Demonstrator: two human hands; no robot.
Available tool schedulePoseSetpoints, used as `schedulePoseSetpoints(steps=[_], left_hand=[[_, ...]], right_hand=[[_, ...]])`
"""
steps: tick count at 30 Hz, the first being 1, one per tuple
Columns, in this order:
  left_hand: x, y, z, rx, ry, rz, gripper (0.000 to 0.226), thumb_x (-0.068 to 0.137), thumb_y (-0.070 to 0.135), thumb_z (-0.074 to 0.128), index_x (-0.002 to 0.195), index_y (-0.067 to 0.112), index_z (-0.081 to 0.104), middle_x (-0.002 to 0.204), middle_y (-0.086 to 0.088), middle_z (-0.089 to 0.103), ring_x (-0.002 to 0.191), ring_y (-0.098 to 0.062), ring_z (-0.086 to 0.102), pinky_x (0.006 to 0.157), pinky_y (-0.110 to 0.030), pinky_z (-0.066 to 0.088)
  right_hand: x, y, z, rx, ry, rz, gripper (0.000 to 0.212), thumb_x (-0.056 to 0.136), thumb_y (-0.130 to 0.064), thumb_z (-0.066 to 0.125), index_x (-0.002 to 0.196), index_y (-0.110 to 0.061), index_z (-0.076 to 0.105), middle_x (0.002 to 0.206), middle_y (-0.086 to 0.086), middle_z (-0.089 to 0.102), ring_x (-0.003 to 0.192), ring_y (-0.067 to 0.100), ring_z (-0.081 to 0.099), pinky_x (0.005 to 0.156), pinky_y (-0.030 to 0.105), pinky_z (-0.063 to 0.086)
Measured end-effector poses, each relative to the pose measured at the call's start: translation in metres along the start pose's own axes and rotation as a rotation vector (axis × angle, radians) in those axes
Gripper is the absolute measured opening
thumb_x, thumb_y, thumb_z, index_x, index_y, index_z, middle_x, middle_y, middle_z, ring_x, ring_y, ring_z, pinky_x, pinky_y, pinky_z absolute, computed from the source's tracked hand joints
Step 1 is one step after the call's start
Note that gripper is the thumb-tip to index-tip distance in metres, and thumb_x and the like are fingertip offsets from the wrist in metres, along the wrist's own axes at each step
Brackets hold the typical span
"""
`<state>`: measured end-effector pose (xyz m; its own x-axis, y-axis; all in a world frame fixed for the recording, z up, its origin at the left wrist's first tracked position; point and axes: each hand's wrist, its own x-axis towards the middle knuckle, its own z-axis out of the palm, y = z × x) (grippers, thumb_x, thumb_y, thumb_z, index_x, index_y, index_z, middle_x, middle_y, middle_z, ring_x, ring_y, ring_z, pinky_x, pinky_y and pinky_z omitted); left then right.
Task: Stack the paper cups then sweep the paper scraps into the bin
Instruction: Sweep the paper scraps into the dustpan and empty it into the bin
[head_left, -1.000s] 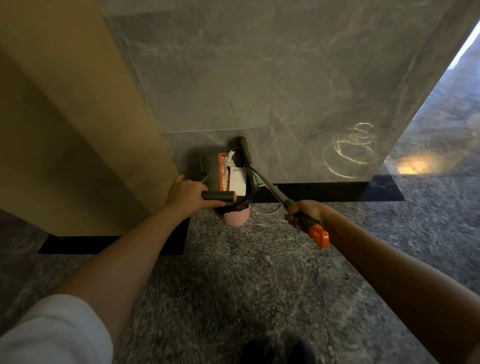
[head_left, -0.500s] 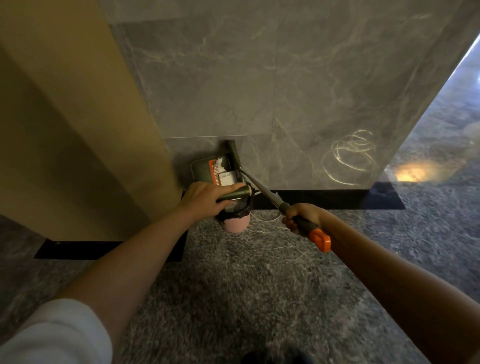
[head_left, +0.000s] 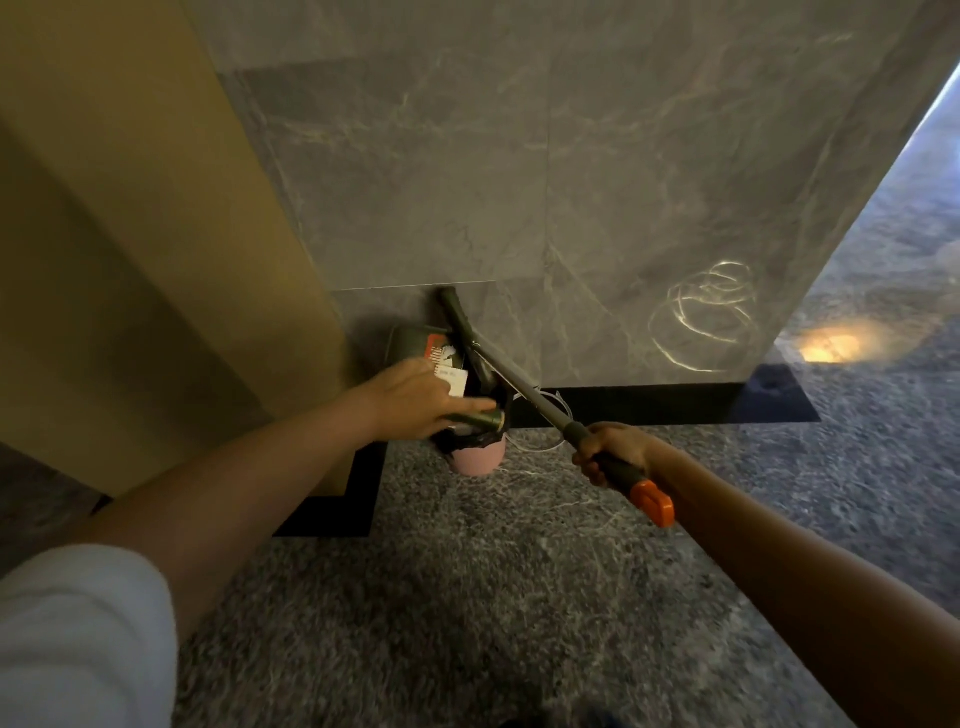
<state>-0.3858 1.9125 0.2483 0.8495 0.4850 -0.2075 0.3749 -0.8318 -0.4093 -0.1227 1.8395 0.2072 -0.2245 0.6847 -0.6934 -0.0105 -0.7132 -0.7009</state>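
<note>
- Step in hand, by judgement: emptying the sweepings; no cups in view.
- Left grip (head_left: 415, 397) holds the dustpan (head_left: 410, 340) by its handle, the pan tipped above the bin (head_left: 478, 457) at the foot of the wall.
- Scraps (head_left: 452, 376): white pieces in the pan, just above the bin's mouth.
- Right grip (head_left: 615, 452) is closed round the broom (head_left: 524, 389) shaft, its head beside the pan.
- Next move likely calls for a steeper tip, or brushing the scraps down, with the pan's lip kept over the bin.
</note>
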Motion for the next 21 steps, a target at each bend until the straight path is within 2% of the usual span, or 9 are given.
schedulePoseSetpoints(steps=[2,5,7,12,16,18,21], left_hand=[[0.005,0.002,0.004,0.087,-0.076,0.071,0.05,0.102,0.037,0.027,0.15,0.038,0.013,0.104,-0.007,0.066,0.084,-0.025,0.059,0.071,-0.033,0.033],[0.014,0.008,0.005,0.135,-0.087,0.155,0.052,0.1,0.034,0.031,0.149,0.039,0.014,0.108,-0.006,0.065,0.086,-0.025,0.059,0.069,-0.033,0.033],[0.015,0.02,0.01,0.117,-0.157,0.173,0.054,0.099,0.031,0.033,0.148,0.041,0.014,0.109,-0.005,0.065,0.088,-0.025,0.061,0.068,-0.032,0.033],[0.017,0.012,0.014,0.086,-0.125,0.132,0.051,0.099,0.033,0.033,0.148,0.039,0.02,0.108,-0.004,0.066,0.086,-0.024,0.061,0.067,-0.031,0.031],[0.024,0.018,0.016,0.064,-0.151,0.108,0.052,0.099,0.034,0.034,0.148,0.04,0.02,0.109,-0.005,0.065,0.089,-0.025,0.062,0.07,-0.032,0.04],[0.023,0.009,0.015,0.06,-0.104,0.057,0.052,0.099,0.037,0.034,0.148,0.042,0.017,0.113,-0.003,0.065,0.093,-0.023,0.062,0.072,-0.032,0.043],[0.022,-0.009,0.009,0.079,0.01,-0.066,0.053,0.098,0.041,0.035,0.148,0.042,0.017,0.103,0.0,0.067,0.084,-0.02,0.063,0.067,-0.031,0.041]], right_hand=[[-0.001,0.003,-0.009,0.004,0.015,-0.011,0.054,0.089,0.007,0.039,0.141,-0.001,0.026,0.07,0.009,0.047,0.05,0.011,0.045,0.037,0.016,0.043],[-0.002,0.008,-0.018,-0.015,0.034,-0.03,0.054,0.088,0.008,0.04,0.139,-0.004,0.029,0.073,0.01,0.048,0.053,0.013,0.045,0.038,0.017,0.044],[-0.003,0.015,-0.023,-0.055,0.063,-0.031,0.052,0.087,0.009,0.042,0.137,-0.004,0.032,0.076,0.011,0.05,0.056,0.015,0.047,0.039,0.017,0.045],[-0.002,0.022,-0.034,-0.057,0.089,-0.021,0.054,0.086,0.008,0.045,0.137,-0.004,0.03,0.081,0.014,0.051,0.058,0.016,0.049,0.038,0.018,0.046],[-0.001,0.024,-0.039,-0.055,0.098,-0.004,0.054,0.087,0.008,0.045,0.137,-0.005,0.03,0.079,0.013,0.05,0.058,0.017,0.048,0.037,0.019,0.046],[-0.001,0.023,-0.04,-0.065,0.089,-0.001,0.054,0.087,0.007,0.046,0.137,-0.005,0.03,0.08,0.013,0.05,0.058,0.016,0.048,0.037,0.019,0.046],[-0.003,0.022,-0.042,-0.056,0.078,-0.002,0.053,0.088,0.006,0.045,0.137,-0.006,0.03,0.08,0.012,0.051,0.059,0.015,0.048,0.039,0.018,0.046]])
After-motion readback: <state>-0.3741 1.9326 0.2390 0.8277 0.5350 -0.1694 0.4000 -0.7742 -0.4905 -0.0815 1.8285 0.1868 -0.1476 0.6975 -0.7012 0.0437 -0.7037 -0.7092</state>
